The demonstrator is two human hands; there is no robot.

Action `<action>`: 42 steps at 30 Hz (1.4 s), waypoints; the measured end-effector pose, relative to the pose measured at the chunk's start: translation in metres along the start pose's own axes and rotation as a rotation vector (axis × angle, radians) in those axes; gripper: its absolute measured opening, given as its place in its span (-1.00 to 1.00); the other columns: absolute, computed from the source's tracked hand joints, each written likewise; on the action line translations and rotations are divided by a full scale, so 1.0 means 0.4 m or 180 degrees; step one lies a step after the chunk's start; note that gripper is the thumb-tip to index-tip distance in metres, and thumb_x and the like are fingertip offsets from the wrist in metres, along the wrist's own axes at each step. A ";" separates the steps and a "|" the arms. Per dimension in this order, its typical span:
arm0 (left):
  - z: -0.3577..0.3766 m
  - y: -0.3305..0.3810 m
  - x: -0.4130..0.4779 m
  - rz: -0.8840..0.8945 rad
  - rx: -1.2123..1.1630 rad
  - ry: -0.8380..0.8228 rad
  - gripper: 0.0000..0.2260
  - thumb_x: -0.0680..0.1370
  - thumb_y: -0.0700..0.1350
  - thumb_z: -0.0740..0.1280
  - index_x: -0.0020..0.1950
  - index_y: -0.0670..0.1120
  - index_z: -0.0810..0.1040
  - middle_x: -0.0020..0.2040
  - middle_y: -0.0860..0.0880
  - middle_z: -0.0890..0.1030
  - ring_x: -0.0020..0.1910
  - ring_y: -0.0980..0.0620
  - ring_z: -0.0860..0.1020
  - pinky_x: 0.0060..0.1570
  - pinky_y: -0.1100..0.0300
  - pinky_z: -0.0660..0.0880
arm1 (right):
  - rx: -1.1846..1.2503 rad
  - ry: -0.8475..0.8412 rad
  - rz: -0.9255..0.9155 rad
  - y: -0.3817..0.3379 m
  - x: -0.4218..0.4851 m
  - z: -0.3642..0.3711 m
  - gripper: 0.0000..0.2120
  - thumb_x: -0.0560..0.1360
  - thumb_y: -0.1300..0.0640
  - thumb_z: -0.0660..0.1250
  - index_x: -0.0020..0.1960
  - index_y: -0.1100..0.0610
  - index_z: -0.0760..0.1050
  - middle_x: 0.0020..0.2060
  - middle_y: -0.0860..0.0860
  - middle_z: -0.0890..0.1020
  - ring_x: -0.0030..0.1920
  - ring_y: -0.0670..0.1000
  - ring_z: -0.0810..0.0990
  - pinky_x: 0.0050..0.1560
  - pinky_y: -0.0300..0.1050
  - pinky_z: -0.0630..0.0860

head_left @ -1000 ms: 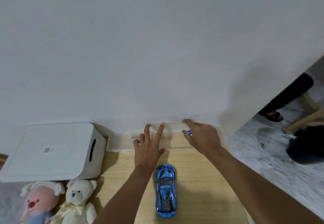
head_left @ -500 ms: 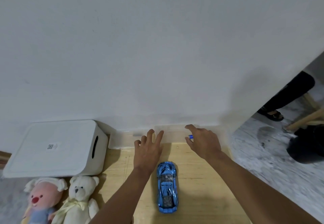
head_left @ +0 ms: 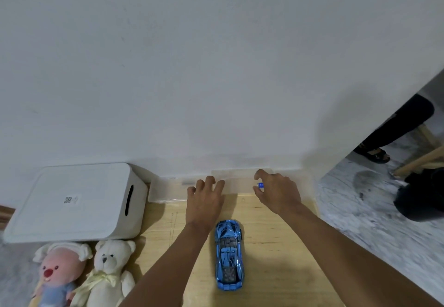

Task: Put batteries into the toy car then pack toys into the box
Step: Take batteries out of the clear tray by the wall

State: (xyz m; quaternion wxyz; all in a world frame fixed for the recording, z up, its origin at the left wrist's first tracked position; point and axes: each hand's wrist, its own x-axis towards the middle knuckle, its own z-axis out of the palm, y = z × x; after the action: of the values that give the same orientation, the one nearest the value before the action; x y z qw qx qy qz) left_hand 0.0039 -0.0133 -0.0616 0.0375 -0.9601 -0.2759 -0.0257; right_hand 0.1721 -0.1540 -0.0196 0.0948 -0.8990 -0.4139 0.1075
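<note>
A shiny blue toy car [head_left: 228,253] lies on the wooden board [head_left: 276,246], nose pointing away from me. Beyond it, against the wall, stands a clear plastic tray [head_left: 168,190]. My left hand [head_left: 205,201] rests palm down at the tray's front edge with its fingers slightly spread, holding nothing. My right hand [head_left: 278,192] hovers over the tray's right part, a small blue battery [head_left: 260,185] pinched between thumb and fingers. A white box [head_left: 74,203] with a slot handle sits at the left. A pink plush [head_left: 56,275] and a white teddy bear [head_left: 110,273] lie in front of it.
A white wall fills the upper part of the view. To the right, the floor is grey marble [head_left: 372,222]. There, another person's dark-clothed leg and sandalled foot [head_left: 374,154] stand by wooden chair legs [head_left: 418,160] and a black object [head_left: 422,196].
The view has tilted down a little. My left hand's fingers have drawn closer together at the tray's edge. My right hand still holds the battery over the tray.
</note>
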 end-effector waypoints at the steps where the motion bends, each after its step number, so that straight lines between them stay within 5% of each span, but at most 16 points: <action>1: -0.001 0.000 0.002 0.0000 0.0013 -0.0028 -0.68 0.49 -0.02 0.49 0.23 0.01 0.59 0.14 -0.04 0.58 -0.06 -0.10 0.56 -0.13 -0.03 0.52 | -0.0002 0.0003 0.0002 -0.002 0.001 0.001 -0.74 0.60 -0.08 0.26 0.25 -0.05 0.46 -0.08 0.00 0.68 -0.13 0.08 0.65 -0.14 -0.10 0.55; 4: 0.002 0.000 0.011 -0.0012 0.0026 -0.0088 -0.71 0.57 -0.02 0.39 0.29 0.00 0.56 0.20 -0.02 0.58 0.00 -0.09 0.56 -0.05 -0.03 0.51 | -0.0004 0.0003 -0.0017 -0.001 0.002 0.006 -0.75 0.60 -0.07 0.26 0.26 -0.06 0.46 -0.07 0.00 0.68 -0.13 0.07 0.65 -0.14 -0.11 0.55; 10: 0.006 0.002 0.021 -0.0010 0.0026 0.0028 -0.78 0.53 -0.03 0.45 0.16 0.00 0.62 -0.02 -0.02 0.62 -0.12 -0.08 0.56 -0.17 -0.01 0.49 | 0.0087 -0.0044 0.0020 -0.005 -0.009 0.020 -0.68 0.61 0.00 0.27 0.35 -0.13 0.42 -0.05 -0.01 0.69 -0.09 0.09 0.66 -0.10 -0.07 0.58; 16: 0.003 -0.001 0.027 -0.0007 -0.0047 0.0097 -0.80 0.56 -0.03 0.42 0.16 -0.01 0.61 0.19 -0.01 0.58 -0.01 -0.09 0.55 -0.10 0.00 0.51 | 0.0048 -0.0060 0.0045 -0.013 -0.011 0.026 -0.63 0.60 0.05 0.29 0.38 -0.09 0.34 -0.15 0.00 0.66 -0.20 0.08 0.63 -0.24 -0.10 0.50; 21: -0.016 -0.004 0.029 0.0032 -0.0237 -0.0011 -0.62 0.53 0.00 0.45 0.33 0.01 0.54 0.19 -0.03 0.58 -0.02 -0.09 0.57 -0.10 -0.01 0.52 | 0.0106 -0.0113 0.0090 -0.015 -0.004 0.015 -0.63 0.58 0.04 0.33 0.35 -0.08 0.32 -0.23 -0.03 0.58 -0.26 0.06 0.58 -0.26 -0.13 0.46; 31: 0.002 -0.018 -0.009 0.0204 -0.0177 -0.0146 -0.65 0.29 -0.16 0.64 -0.01 -0.04 0.62 -0.10 -0.04 0.61 -0.20 -0.07 0.57 -0.29 0.04 0.52 | -0.0296 -0.0287 -0.0299 -0.026 -0.051 0.043 -0.87 0.59 0.10 0.27 0.12 0.04 0.38 -0.13 0.01 0.66 -0.21 0.17 0.63 -0.30 -0.10 0.36; 36: 0.001 -0.021 -0.009 0.0217 -0.0446 -0.0430 -0.76 0.62 -0.02 0.34 0.25 -0.05 0.59 0.15 -0.04 0.63 0.11 -0.07 0.57 0.02 0.06 0.57 | -0.0283 -0.0322 -0.0259 -0.015 -0.057 0.062 -0.91 0.59 0.13 0.25 0.10 0.04 0.44 -0.17 0.02 0.67 -0.21 0.14 0.64 -0.30 -0.13 0.38; 42: -0.016 -0.016 -0.007 0.0248 -0.0081 -0.0343 -0.67 0.69 0.11 0.16 0.15 0.01 0.68 0.10 0.03 0.68 0.13 -0.05 0.55 0.10 0.03 0.44 | -0.0223 -0.0349 -0.0143 -0.008 -0.047 0.080 -0.90 0.58 0.17 0.24 0.04 0.03 0.50 -0.18 0.00 0.66 -0.21 0.14 0.62 -0.31 -0.11 0.37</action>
State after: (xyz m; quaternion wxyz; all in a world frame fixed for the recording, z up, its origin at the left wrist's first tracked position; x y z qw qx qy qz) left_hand -0.0020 -0.0099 -0.0552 0.0114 -0.9705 -0.2396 0.0240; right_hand 0.1492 -0.1638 -0.0475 0.0429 -0.8850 -0.4420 0.1400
